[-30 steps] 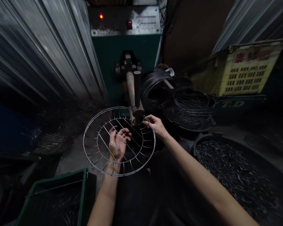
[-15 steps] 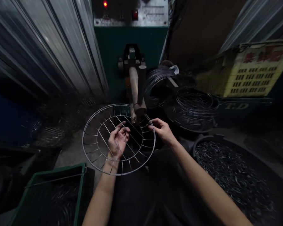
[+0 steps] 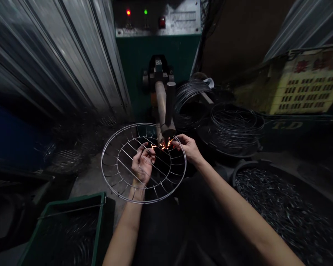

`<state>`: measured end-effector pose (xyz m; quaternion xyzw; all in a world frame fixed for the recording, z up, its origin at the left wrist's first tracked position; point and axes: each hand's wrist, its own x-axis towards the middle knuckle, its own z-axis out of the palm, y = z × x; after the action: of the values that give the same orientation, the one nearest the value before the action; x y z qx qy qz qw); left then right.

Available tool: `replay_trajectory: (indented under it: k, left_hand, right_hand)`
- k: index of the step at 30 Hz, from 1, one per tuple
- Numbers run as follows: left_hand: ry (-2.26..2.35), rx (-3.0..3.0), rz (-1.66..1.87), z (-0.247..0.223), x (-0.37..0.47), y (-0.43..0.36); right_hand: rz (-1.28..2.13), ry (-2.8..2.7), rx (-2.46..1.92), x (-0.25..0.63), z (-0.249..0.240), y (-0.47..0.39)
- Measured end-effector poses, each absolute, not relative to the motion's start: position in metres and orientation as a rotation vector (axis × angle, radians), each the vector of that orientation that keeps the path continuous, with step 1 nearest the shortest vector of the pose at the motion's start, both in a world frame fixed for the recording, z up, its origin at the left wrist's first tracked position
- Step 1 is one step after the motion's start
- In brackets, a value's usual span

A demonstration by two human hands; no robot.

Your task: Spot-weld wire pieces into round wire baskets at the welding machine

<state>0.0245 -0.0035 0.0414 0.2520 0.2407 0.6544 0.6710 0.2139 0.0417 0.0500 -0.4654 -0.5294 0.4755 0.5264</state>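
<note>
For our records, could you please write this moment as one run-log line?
right hand: at rim of wire frame; left hand: seen through wire frame; sparks: under machine arm; red lamp, green lamp: lit

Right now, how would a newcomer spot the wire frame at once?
Find the green machine, then follow its metal arm down to the sparks. The wire frame is the wide ring there. Straight bars cross its middle, unlike the coils to its right.
</note>
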Motion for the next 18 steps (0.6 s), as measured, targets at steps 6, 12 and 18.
replay_trajectory:
  k: [6, 12, 18]
  left_hand:
    - [0.508, 0.611, 1.483, 0.042, 0.028, -0.004]
    - [0.512, 0.611, 1.572, 0.037, 0.031, -0.004]
    - [0.526, 0.598, 1.580, 0.039, 0.029, -0.001]
  right_hand:
    - [1.107, -1.256, -1.181, 0.228, 0.045, 0.023]
    - [1.099, -1.281, -1.171, 0.227, 0.046, 0.021]
    - [1.141, -1.241, -1.116, 0.210, 0.048, 0.039]
